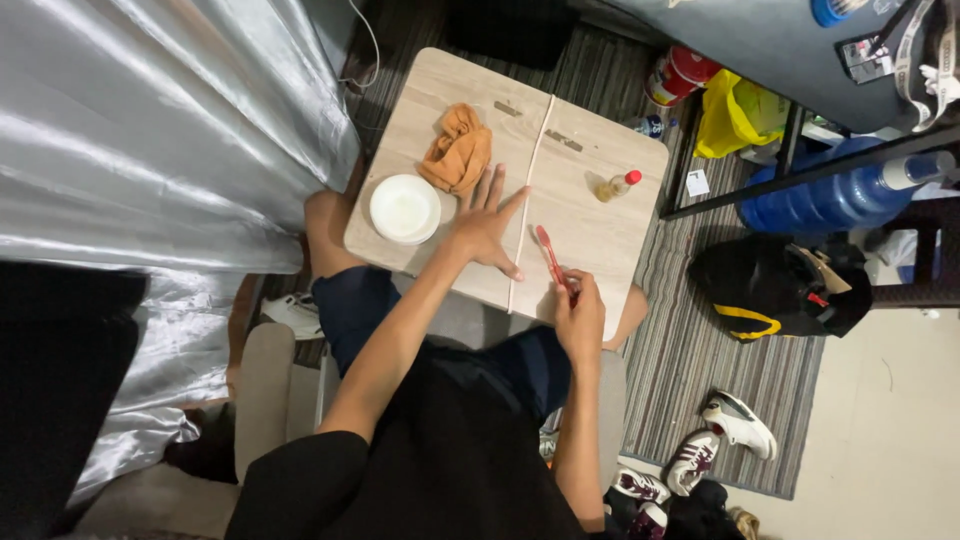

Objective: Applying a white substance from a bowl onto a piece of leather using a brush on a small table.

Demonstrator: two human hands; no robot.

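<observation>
A small light wooden folding table (600,225) sits over my lap. My left hand (485,222) lies flat on it with fingers spread, just below a crumpled orange cloth (458,148) and right of a round white bowl (404,209). My right hand (580,315) grips the lower end of a red toothbrush (549,256), whose head points up over the table near its front edge. A small bottle (617,185) with a red cap and yellowish liquid stands at the table's right side.
Shiny silver fabric (150,130) hangs at the left. At the right are a striped rug (690,350), a black and yellow bag (775,285), a blue water jug (830,195), a yellow bag (735,110) and several shoes (715,445).
</observation>
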